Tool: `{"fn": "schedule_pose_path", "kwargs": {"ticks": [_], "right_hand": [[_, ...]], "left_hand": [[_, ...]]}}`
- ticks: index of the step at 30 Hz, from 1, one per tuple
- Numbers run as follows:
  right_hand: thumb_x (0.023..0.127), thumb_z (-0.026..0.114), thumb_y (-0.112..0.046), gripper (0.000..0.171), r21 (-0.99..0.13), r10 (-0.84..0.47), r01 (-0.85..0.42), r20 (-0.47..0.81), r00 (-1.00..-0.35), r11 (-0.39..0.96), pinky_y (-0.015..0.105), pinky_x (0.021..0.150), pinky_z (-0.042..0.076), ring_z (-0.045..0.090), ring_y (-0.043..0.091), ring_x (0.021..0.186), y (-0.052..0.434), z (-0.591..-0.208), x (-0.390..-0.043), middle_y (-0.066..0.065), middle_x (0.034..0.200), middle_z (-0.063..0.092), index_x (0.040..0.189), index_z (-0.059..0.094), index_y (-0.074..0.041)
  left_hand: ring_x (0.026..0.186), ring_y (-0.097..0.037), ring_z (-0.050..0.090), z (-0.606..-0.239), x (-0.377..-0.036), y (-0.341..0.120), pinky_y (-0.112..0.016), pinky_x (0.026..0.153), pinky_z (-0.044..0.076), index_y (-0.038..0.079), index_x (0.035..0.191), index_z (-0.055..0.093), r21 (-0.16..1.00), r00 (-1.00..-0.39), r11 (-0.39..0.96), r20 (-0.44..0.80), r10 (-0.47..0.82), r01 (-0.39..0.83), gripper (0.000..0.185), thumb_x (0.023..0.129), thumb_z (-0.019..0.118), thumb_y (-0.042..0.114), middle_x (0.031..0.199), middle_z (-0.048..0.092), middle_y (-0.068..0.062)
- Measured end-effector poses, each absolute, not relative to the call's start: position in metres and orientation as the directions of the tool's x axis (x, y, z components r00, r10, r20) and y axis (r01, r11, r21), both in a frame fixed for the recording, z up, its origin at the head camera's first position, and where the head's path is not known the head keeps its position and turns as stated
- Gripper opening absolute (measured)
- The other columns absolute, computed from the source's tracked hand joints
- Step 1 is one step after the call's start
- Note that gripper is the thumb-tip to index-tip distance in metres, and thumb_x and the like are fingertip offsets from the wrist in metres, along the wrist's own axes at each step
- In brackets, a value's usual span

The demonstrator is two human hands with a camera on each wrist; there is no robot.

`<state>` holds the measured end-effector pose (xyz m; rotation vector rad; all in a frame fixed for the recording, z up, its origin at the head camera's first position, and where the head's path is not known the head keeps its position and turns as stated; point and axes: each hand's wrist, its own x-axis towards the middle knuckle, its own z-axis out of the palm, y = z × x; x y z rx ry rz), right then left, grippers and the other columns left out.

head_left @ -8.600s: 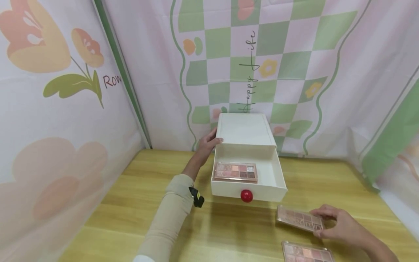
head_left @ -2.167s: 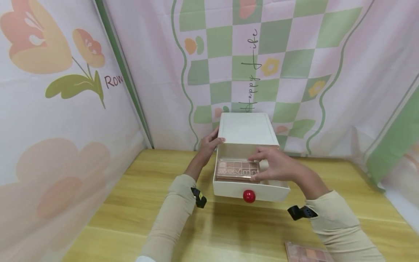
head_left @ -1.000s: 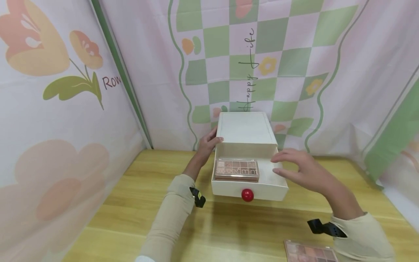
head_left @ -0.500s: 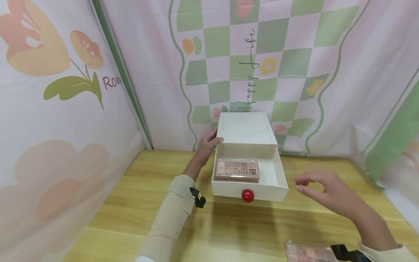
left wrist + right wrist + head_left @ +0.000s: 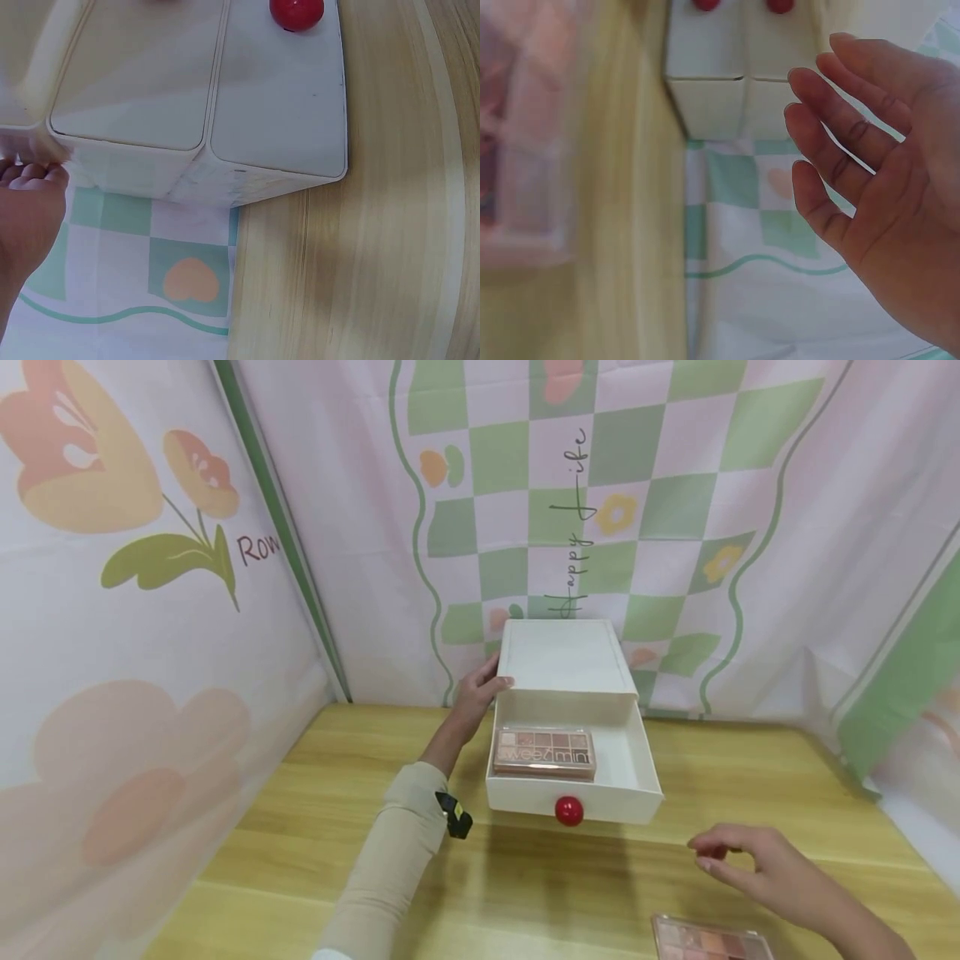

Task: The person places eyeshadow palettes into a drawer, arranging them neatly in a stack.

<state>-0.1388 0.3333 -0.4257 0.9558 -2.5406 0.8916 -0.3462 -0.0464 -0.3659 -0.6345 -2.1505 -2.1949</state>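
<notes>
A white drawer unit [image 5: 566,656] stands at the back of the table, its top drawer [image 5: 573,800] pulled out. Inside, at the left, lies an eyeshadow palette [image 5: 544,753] lettered "sweet mint", stacked on another whose edge barely shows. My left hand [image 5: 471,697] grips the unit's left side, thumb at the top edge; curled fingers [image 5: 34,176] show in the left wrist view. My right hand [image 5: 765,868] hovers with nothing in it, fingers loosely bent. Just below it, another eyeshadow palette [image 5: 708,941] lies on the table, partly cut off by the frame; it is blurred in the right wrist view.
The open drawer has a round red knob [image 5: 569,811] and juts out over the wooden table [image 5: 300,852]. Lower drawers [image 5: 277,97] show in the left wrist view. Patterned cloth [image 5: 525,510] hangs behind the unit and along both sides.
The right hand laid the "sweet mint" palette on top of the one in the drawer, let go, and moved back right and down toward the palette on the table. The left hand has stayed put.
</notes>
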Motion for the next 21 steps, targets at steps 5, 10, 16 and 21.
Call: {"fn": "schedule_pose_path", "kwargs": {"ticks": [5, 10, 16, 21], "right_hand": [[0.086, 0.072, 0.001, 0.02, -0.489, -0.514, -0.619, 0.347, -0.785, 0.615, 0.017, 0.061, 0.049, 0.059, -0.01, 0.085, 0.353, -0.444, -0.129, -0.02, 0.096, 0.072, 0.105, 0.073, -0.007], [0.087, 0.073, -0.001, 0.021, -0.477, -0.504, -0.593, 0.315, -0.804, 0.649, 0.016, 0.061, 0.05, 0.058, -0.013, 0.09, 0.371, -0.459, -0.121, -0.023, 0.104, 0.07, 0.106, 0.074, -0.011], [0.081, 0.08, -0.006, 0.038, -0.463, -0.496, -0.568, 0.279, -0.822, 0.681, 0.011, 0.067, 0.047, 0.047, -0.022, 0.109, 0.392, -0.48, -0.113, -0.036, 0.125, 0.054, 0.117, 0.071, -0.012], [0.088, 0.074, -0.01, 0.043, -0.542, -0.504, -0.481, 0.119, -0.856, 0.689, 0.027, 0.072, 0.055, 0.039, -0.025, 0.113, 0.406, -0.495, -0.109, -0.041, 0.133, 0.043, 0.13, 0.066, -0.017]], "left_hand": [[0.154, -0.027, 0.036, -0.366, -0.346, -0.047, -0.041, 0.124, 0.037, 0.014, 0.16, 0.032, 0.958, -0.917, -0.058, 0.286, 0.277, 0.281, 0.074, 0.091, 0.06, 0.025, 0.168, 0.031, -0.008], [0.154, -0.028, 0.036, -0.367, -0.346, -0.047, -0.042, 0.124, 0.038, 0.015, 0.16, 0.032, 0.958, -0.918, -0.06, 0.286, 0.276, 0.28, 0.074, 0.092, 0.06, 0.025, 0.168, 0.031, -0.008], [0.154, -0.029, 0.036, -0.367, -0.347, -0.047, -0.043, 0.124, 0.038, 0.015, 0.159, 0.033, 0.958, -0.919, -0.054, 0.286, 0.272, 0.283, 0.074, 0.091, 0.06, 0.026, 0.168, 0.032, -0.008], [0.154, -0.027, 0.036, -0.366, -0.348, -0.046, -0.041, 0.125, 0.036, 0.014, 0.159, 0.033, 0.959, -0.921, -0.058, 0.282, 0.269, 0.277, 0.074, 0.091, 0.061, 0.025, 0.168, 0.032, -0.007]]}}
